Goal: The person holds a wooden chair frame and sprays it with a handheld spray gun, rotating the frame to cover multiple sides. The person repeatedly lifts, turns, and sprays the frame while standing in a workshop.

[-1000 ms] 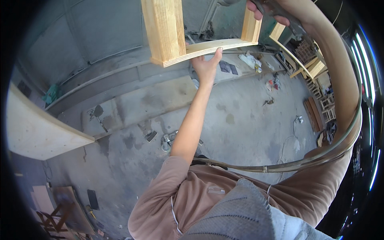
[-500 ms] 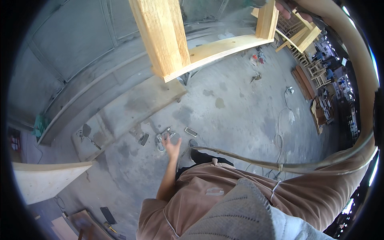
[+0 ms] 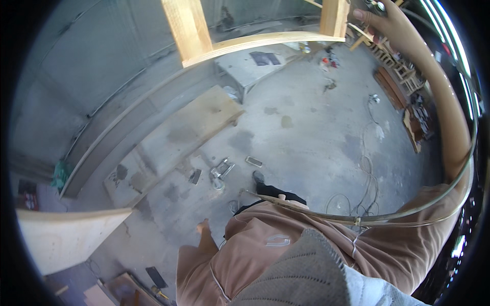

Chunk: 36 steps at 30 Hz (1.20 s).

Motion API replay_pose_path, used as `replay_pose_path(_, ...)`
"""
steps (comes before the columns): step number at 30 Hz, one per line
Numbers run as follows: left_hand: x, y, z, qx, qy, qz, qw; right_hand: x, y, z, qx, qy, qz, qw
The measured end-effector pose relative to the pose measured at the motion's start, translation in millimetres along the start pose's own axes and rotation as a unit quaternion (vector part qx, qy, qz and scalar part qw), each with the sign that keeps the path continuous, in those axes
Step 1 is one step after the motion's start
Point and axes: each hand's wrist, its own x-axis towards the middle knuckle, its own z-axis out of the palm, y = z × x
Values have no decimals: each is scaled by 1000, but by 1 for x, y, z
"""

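A pale wooden frame (image 3: 265, 40) was seen at the top of the view, its two posts joined by a slightly bowed rail, the upper part cut off by the edge. Just right of it, the right hand (image 3: 385, 25) was held raised, with its fingers bent around a metal tool (image 3: 378, 6), of which only a small shiny part was shown; whether the frame was touched could not be told. The left hand (image 3: 203, 226) was lowered beside the body, well apart from the frame; nothing was seen in it, and how far its fingers were spread could not be told. A hose (image 3: 326, 217) was stretched across the waist and up along the right arm. On the grey floor (image 3: 311, 148), a metal clamp-like object (image 3: 222, 169) was placed near a small dark block (image 3: 195, 176). Beyond these, a low board platform (image 3: 184, 130) was set out, while a pale wooden panel (image 3: 71, 237) was seen at the left.
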Motion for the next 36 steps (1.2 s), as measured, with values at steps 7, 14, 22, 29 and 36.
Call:
replay_pose_path(7, -10, 73, -12, 8, 3, 123, 992, -77, -162, 68, 564, 117, -101, 811)
replay_pose_path(14, -59, 76, -30, -143, 76, 247, 956, -127, -202, 120, 606, 120, 9, 787)
replay_pose_path(22, -80, -65, -62, 142, -62, 5, 988, -256, -29, 127, 503, 213, 280, 789)
replay_pose_path(29, -86, 145, -171, -111, 219, 334, 910, -297, -8, 118, 551, 177, 304, 756)
replay_pose_path(36, -435, 497, -315, -226, 257, 821, 457, -316, 51, 149, 727, 168, 201, 635)
